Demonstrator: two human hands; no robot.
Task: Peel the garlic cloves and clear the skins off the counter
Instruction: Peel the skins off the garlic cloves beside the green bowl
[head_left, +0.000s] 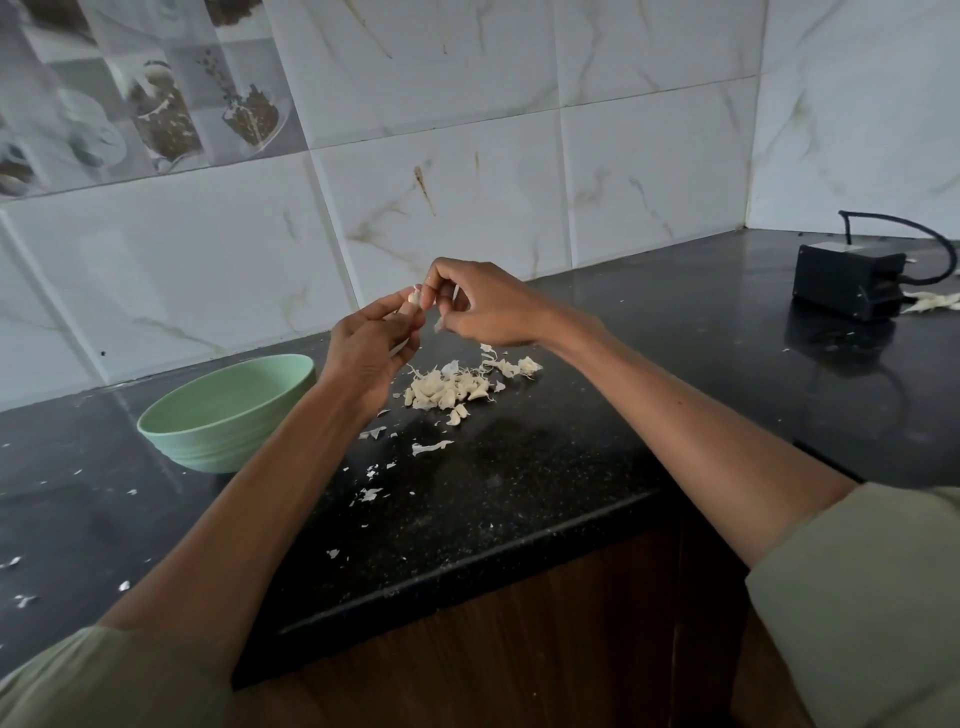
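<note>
A garlic clove (414, 297) sits pinched in the fingertips of the left hand (371, 348), raised above the black worktop (545, 467). The right hand (483, 306) touches it, thumb and forefinger nipping at its skin, other fingers curled. Below them lies a heap of garlic cloves (447, 389), with loose skins (431, 447) scattered toward the front edge. A green bowl (223, 410) stands just left of the left wrist, near the tiled wall (467, 156). Well off to the right, a black box (847, 280) with a cord sits in the corner; bare worktop lies between.
</note>
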